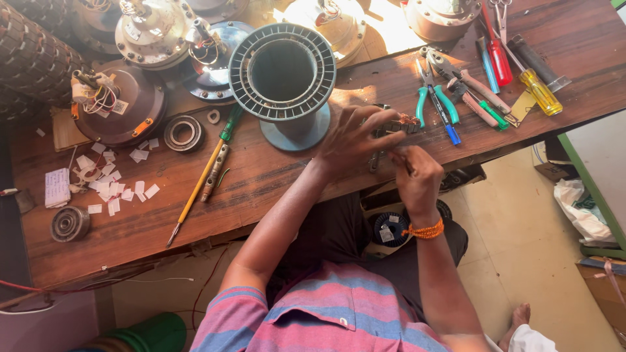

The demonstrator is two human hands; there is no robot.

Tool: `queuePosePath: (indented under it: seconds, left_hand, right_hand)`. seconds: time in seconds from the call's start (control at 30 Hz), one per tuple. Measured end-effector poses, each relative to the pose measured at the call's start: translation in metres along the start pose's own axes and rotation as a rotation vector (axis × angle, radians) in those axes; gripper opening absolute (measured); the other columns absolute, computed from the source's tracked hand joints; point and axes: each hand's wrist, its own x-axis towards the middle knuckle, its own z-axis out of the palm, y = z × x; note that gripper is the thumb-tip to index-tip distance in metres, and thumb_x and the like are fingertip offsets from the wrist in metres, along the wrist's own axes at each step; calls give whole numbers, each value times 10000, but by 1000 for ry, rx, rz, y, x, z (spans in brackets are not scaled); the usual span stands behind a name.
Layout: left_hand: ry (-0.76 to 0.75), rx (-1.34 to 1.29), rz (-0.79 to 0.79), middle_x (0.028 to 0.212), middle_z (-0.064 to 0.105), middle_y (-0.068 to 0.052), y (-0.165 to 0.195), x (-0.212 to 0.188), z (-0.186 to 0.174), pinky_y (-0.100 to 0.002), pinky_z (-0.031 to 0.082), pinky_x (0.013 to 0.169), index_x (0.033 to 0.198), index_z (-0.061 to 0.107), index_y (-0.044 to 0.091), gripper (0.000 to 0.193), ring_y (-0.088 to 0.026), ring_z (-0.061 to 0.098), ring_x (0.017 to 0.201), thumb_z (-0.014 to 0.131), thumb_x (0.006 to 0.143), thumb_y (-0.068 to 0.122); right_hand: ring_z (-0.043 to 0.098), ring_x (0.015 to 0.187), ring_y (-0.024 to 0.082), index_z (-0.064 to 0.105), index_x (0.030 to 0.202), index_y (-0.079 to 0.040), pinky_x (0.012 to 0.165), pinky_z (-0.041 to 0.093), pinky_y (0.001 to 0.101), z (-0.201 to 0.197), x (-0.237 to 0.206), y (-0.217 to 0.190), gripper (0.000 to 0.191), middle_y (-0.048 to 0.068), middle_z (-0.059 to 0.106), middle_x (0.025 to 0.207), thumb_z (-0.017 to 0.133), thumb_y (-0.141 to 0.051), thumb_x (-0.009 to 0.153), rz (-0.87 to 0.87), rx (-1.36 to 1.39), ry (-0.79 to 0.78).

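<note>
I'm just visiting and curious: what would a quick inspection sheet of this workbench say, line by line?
Surface: worn wooden bench, sunlit at the far edge.
Job's things: small copper-wound part held at the bench edge; grey ribbed stator upright just behind it.
Clutter: paper scraps, bearing, yellow rod, pliers, screwdrivers, motor housings.
Grippers: left hand spread over the part, fingers on it; right hand pinching beside it, orange bracelet on the wrist.
Cables: coloured leads on a housing; red wire below the bench.
Surroundings: tiled floor, plastic bag, wire spool under the bench.
</note>
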Motion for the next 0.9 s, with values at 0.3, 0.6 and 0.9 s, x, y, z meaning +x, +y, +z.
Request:
queuePosePath:
  seconds: [0.3,0.6,0.9]
  left_hand:
    - [-53,56,68,1140,655,68,7,-9,-1,-298,476,760,1148,748,177,293,-142,566,875,789,870,261]
    - [-81,90,-37,1006,699,70,14,-17,8,-308,524,691,1160,741,191,410,-135,628,786,805,767,291]
    - [91,-297,-542,931,781,5,36,-23,19,-292,570,663,1014,741,163,117,-145,752,750,783,919,216]
  right_hand:
    - [685,755,144,743,1009,28,677,530,277,-26,-13,0,89,113,728,900,774,34,926,113,39,5]
    - [610,688,136,760,1013,-5,619,468,282,-43,0,-16,113,88,700,856,780,5,902,176,5,-81]
    - [611,744,198,720,974,-38,669,474,342,-37,59,-26,79,93,660,877,789,-49,938,-50,-130,-160]
